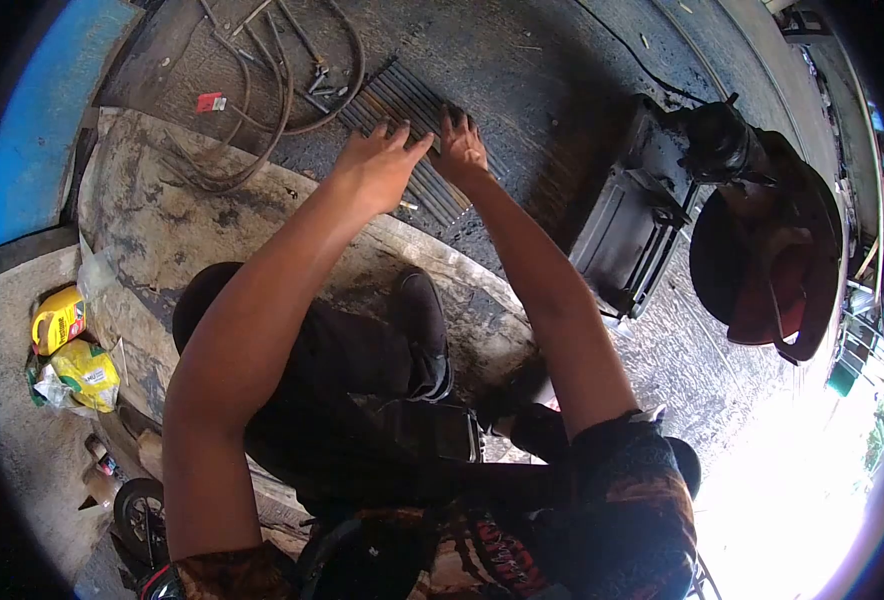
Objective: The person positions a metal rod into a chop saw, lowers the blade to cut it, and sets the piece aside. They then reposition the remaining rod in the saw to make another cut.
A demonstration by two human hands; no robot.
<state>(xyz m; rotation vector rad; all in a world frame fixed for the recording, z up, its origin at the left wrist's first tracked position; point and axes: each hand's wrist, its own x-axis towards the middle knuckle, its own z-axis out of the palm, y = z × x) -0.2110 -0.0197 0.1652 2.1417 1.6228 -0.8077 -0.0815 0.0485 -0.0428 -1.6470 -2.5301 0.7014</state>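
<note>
A row of thin dark metal rods (430, 190) lies side by side on the floor ahead of me. My left hand (377, 165) reaches over the rods, fingers spread and fingertips on them, with the thumb toward the other hand. Close beside it, my right hand (462, 148) rests on the right part of the row, its fingers apart and pointing away from me. Both hands appear to touch the rods from above without gripping one. The rods directly under the palms are hidden.
A black chop saw (622, 235) with a round guard stands at right. Hoses (284, 100) coil at upper left, near a small red packet (211, 102). A stained sheet (192, 200) covers the floor before my feet. Yellow packages (59, 318) lie left, below a blue panel (42, 110).
</note>
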